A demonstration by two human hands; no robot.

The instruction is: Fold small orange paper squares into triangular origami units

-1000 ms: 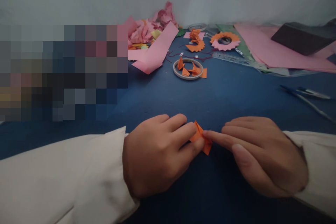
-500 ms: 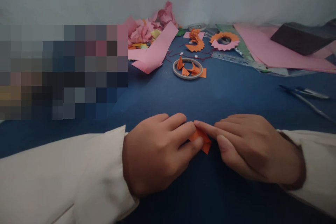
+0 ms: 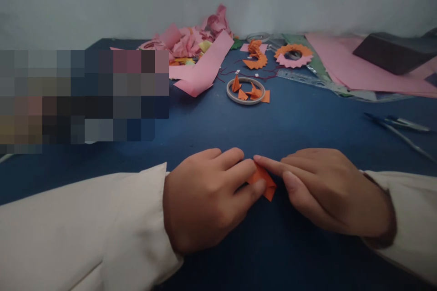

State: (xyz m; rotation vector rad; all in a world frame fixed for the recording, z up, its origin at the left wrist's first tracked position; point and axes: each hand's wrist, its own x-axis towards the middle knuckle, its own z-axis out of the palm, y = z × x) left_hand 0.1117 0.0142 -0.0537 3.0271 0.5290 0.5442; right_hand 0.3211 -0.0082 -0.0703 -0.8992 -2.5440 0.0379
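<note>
- A person's left hand (image 3: 205, 198), in a white sleeve (image 3: 85, 232), rests knuckles-up on the blue table (image 3: 300, 122). Its grip is closed, with thumb and curled forefinger pinching the near-left side of an orange folded paper (image 3: 265, 183).
- The right hand (image 3: 327, 191) lies opposite. Its forefinger is stretched out flat and pressed along the paper's upper right edge, the fingertip reaching almost to the left hand's knuckles. This grip pins rather than pinches, as the thumb lies alongside, just short of the paper.
- The orange folded paper sits flat on the table between the two hands, at the near centre of the scene. Its long axis runs on a slant from far-left to near-right, and a sharp corner points near-right, out from under the fingers. Much of the piece is covered by them.
- Well beyond the hands, a tape ring (image 3: 246, 99) holds several small orange folded pieces (image 3: 251, 93).
- Farther back lie an orange toothed ring (image 3: 293, 51) and a curved orange chain (image 3: 256, 57).
- A long pink strip (image 3: 206, 66) leans out of a heap of crumpled pink scraps (image 3: 191, 43) at the far left.
- Pink sheets (image 3: 355, 70) carry a dark box (image 3: 396, 52) at the far right, and a clear ruler (image 3: 307, 77) lies beside them.
- Scissors (image 3: 399, 123) lie at the right edge, well apart from the hands.
</note>
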